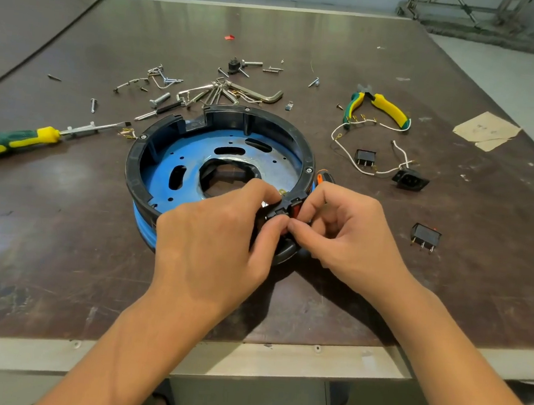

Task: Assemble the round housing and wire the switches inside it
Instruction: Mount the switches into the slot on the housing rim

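At the near edge of the dark brown, scuffed worktable [57,263], both forearms reach in and the hands meet at the near-right rim of the round housing [132,163], a black plastic ring around a blue slotted metal plate, which lies flat at the table's middle. The left hand [220,230] curls its fingers over the rim from inside, and the right hand [347,233] comes from outside. Thumb and forefinger of each pinch the small black rocker switch with a red face [286,209], which sits in the ring's wall.

Just beyond the right hand, an orange-faced switch [322,177] shows at the rim. To the right lies a loose black three-pin switch [425,236], well apart from the housing. Farther back, white wires [354,165] join another black switch [365,157] and a black power socket [410,179].

On the left lies a green-and-yellow flat screwdriver [17,142], its tip towards the housing. Behind the housing is a scatter of screws, bolts and hex keys [217,91]. On the right are green-and-yellow pliers [382,107], with a torn brown paper scrap [486,129] beyond them.
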Demonstrator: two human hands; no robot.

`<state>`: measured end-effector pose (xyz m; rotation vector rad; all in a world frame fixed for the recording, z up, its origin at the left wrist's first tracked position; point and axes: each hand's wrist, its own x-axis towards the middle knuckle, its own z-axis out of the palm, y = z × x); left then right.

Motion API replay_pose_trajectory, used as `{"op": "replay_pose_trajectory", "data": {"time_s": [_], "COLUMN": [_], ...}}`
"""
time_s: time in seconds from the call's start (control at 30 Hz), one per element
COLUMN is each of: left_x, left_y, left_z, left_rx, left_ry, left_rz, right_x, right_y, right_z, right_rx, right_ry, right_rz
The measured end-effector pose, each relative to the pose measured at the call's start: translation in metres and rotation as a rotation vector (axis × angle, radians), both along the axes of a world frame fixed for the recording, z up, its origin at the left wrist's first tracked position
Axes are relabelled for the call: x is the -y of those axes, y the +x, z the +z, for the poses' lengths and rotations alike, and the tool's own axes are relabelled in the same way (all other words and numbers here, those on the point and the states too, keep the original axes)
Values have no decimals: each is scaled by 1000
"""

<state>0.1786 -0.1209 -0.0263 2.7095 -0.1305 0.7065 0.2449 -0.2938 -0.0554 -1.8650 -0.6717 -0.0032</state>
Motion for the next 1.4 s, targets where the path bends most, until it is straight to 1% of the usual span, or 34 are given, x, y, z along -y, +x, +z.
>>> {"op": "replay_pose_trajectory", "data": {"time_s": [0.17,0.3,0.47,0.63,0.77,0.83,0.93,0.97,1.03,1.07,1.1,1.17,1.23,1.33,1.4], "left_x": [0,2,1,-1,-7,-9,-10,-11,-13,-13,-14,-14,-13,-16,-17], "left_y": [-1,-1,0,-1,-1,0,3,3,5,5,5,3,2,2,2], "left_z": [0,0,1,3,5,5,4,3,2,2,2,3,5,6,5], "left_rx": [-14,-19,-33,-45,-98,-111,-101,-95,-76,-69,-65,-60,-64,-88,-76], "left_ry": [9,14,8,40,38,17,-28,-47,-66,-64,-56,-2,61,72,61], "left_rz": [5,20,7,5,-50,-69,-100,-110,-120,-117,-106,-68,-25,28,36], "right_x": [5,2,-1,0,5,9,27,37,62,74,86,103,114,121,122], "right_y": [3,1,1,0,3,4,10,14,23,25,27,29,29,31,32], "right_z": [3,0,-4,-2,1,6,19,24,32,33,34,38,43,46,43], "right_rx": [-40,9,8,13,6,10,62,99,183,205,200,116,-17,-177,-214], "right_ry": [-13,-21,8,-18,-34,-39,-25,-79,-355,-498,-593,-672,-732,-872,-903], "right_rz": [66,37,-15,1,-2,-35,-169,-212,-253,-270,-289,-332,-323,-287,-278]}}
